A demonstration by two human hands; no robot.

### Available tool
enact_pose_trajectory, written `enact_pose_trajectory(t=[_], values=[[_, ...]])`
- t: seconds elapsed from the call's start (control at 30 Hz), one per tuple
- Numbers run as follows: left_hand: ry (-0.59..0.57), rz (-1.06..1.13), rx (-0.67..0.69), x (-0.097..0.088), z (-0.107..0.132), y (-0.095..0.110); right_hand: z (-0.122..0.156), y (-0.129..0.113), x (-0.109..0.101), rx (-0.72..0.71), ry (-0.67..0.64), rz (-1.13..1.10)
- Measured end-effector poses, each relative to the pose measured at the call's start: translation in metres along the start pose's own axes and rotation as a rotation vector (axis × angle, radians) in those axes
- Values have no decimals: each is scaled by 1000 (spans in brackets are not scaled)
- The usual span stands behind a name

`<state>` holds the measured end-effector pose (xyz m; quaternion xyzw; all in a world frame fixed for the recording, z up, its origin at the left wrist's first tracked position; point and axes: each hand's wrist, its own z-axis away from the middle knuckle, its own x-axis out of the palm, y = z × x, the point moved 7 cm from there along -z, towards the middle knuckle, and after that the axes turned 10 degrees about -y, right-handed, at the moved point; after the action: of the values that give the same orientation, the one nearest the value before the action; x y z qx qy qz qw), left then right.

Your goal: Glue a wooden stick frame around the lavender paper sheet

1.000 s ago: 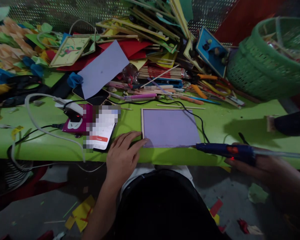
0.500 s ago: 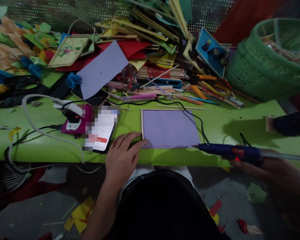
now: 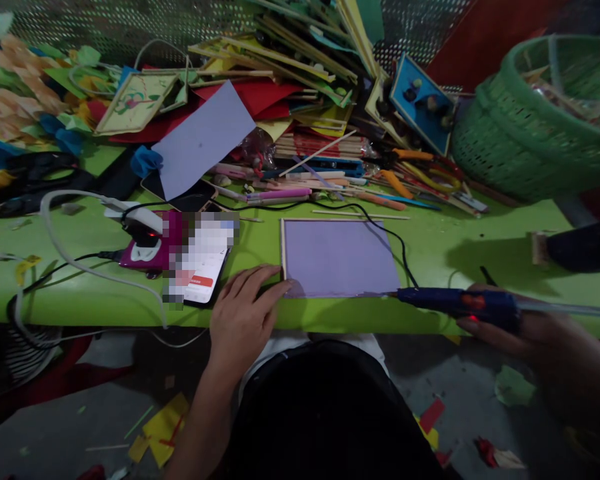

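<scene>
A lilac card [image 3: 339, 257] lies flat on the green table [image 3: 445, 253], with thin wooden sticks along its left and top edges. My left hand [image 3: 243, 313] rests at the table's front edge, fingers stretched out, fingertips pressing the card's near left corner. My right hand [image 3: 525, 333] grips a blue hot glue gun [image 3: 460, 303], held low and level. Its nozzle touches the card's near right corner. The gun's black cord [image 3: 380, 230] runs across the card's right side.
A phone [image 3: 203, 263] and a magenta charger [image 3: 153, 243] with cables lie left of the card. Piled paper, sticks, pens and pliers [image 3: 405, 177] fill the back of the table. A green basket [image 3: 540, 113] stands at the back right. Paper scraps litter the floor.
The glue gun slid slightly right and back, its nozzle staying at the card's near right corner. My left hand has not moved.
</scene>
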<state>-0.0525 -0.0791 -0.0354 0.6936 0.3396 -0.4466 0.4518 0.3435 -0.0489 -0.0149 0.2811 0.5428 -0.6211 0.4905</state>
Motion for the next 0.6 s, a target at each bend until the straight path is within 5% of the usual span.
enact_pose_trajectory(t=[0.13,0.33,0.6], values=[[-9,-12,-11,0,0,0,0,1,-2,54,6,-38],[2,-7,2,1,1,0,-8,-15,2,-99,-100,1],[3,-8,3,1,1,0,2,-36,-10,-40,-41,27]])
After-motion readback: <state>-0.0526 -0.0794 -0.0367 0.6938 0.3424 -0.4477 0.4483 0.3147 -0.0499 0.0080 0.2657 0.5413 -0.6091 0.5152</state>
